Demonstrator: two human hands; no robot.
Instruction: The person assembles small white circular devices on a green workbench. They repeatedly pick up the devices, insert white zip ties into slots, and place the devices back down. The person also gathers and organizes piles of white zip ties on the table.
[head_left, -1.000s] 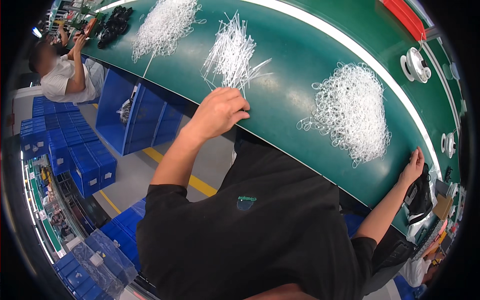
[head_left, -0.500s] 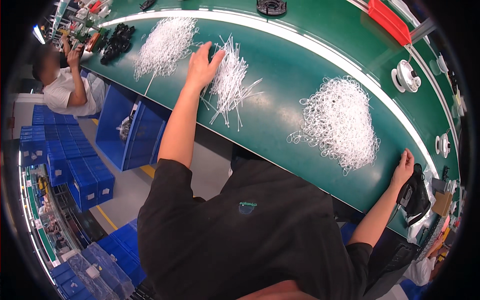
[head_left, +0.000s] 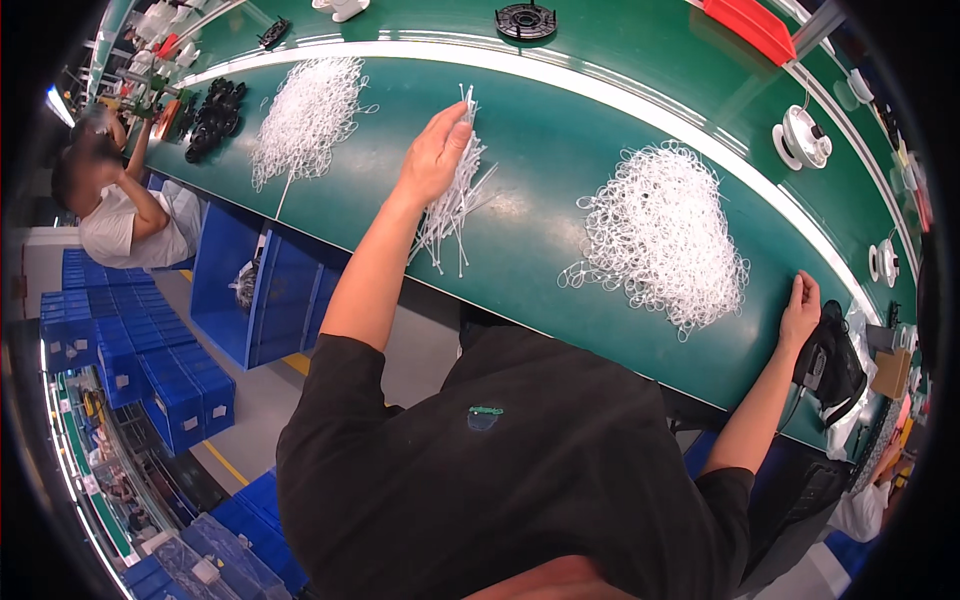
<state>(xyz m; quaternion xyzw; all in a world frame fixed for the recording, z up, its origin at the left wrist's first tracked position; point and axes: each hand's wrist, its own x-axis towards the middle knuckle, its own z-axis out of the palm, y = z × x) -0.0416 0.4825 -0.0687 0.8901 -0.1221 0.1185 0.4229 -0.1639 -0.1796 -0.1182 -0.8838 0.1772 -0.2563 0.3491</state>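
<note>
My left hand (head_left: 433,165) lies against a narrow pile of straight white cable ties (head_left: 462,195), at its left side, fingers stretched out and grasping nothing that I can see. Its palm side is hidden. Far to the right, my right hand (head_left: 800,315) hovers at or just over the table, fingers loosely extended with nothing visible in them; whether it touches the surface I cannot tell. Between the hands sits a large heap of white cable ties closed into loops (head_left: 665,240). Another looped heap (head_left: 310,120) is left of my left hand.
The green table (head_left: 530,270) runs across, bordered by a white strip. Black parts (head_left: 215,120) sit at the far left, a black bag (head_left: 838,365) beyond my right hand. Farther back are a red tray (head_left: 750,28) and white round fixtures (head_left: 805,140). A co-worker (head_left: 130,215) sits left, near blue bins (head_left: 225,280).
My left hand has moved right against the straight ties, and their pile has become narrower and more upright. The right hand stays near the same spot. The whole view has shifted slightly.
</note>
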